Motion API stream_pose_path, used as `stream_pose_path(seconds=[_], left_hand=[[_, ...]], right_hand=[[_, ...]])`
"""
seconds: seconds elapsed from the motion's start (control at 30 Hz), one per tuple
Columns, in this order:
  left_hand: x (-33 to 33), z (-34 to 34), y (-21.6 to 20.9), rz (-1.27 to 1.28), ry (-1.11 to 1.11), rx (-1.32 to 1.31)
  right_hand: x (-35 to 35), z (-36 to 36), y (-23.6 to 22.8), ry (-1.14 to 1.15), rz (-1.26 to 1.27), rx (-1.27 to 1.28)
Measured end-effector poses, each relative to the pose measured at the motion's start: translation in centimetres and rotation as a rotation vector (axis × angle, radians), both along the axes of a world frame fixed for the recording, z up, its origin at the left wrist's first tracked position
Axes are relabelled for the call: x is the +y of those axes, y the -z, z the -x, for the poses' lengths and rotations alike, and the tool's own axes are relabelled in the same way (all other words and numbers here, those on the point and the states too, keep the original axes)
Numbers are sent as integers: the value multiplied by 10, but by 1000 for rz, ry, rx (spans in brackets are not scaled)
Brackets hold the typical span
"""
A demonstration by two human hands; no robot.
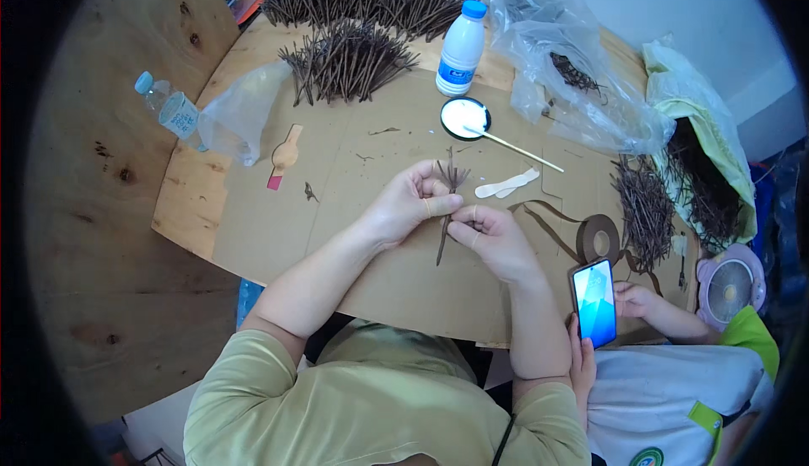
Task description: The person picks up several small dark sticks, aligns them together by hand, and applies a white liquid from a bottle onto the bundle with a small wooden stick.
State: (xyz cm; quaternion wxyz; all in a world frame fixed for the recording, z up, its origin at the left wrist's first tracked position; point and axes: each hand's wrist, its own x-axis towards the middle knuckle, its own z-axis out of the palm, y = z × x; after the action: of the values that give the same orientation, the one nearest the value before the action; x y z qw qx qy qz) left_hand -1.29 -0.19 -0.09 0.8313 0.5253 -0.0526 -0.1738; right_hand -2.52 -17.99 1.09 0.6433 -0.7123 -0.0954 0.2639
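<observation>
In the middle of the work surface, my left hand is closed in a pinch on a thin brown twig-like stem. Short prongs fan out from the stem's top, and its lower end points down toward me. Just below and to the right, my right hand also pinches the stem, thumb and fingertips together. Thin bands circle some fingers of both hands. A roll of brown tape lies to the right of my right hand, a loose strip curving from it. Two pale flat wooden sticks lie just beyond that hand.
A white bottle with a blue cap stands behind a black dish of white paste with a stick across it. Brown stem bundles are heaped at the back. Plastic bags lie right. Beside me, another person holds a phone.
</observation>
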Motion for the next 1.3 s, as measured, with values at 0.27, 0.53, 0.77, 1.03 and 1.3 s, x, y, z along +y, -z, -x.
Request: stream_pose_path(seconds=[0.27, 0.53, 0.77, 1.03, 1.3], left_hand=[[2, 0, 0, 272, 73, 92], [-5, 4, -5, 165, 33, 41], [-2, 0, 4, 152, -17, 49], [-1, 3, -5, 346, 68, 116], [-5, 4, -4, 58, -12, 74]], right_hand=[[-2, 0, -9, -41, -89, 125], [3, -2, -4, 86, -137, 103], [-2, -2, -8, 17, -62, 59], [-2, -2, -9, -30, -127, 102], [3, -2, 4, 61, -150, 110]])
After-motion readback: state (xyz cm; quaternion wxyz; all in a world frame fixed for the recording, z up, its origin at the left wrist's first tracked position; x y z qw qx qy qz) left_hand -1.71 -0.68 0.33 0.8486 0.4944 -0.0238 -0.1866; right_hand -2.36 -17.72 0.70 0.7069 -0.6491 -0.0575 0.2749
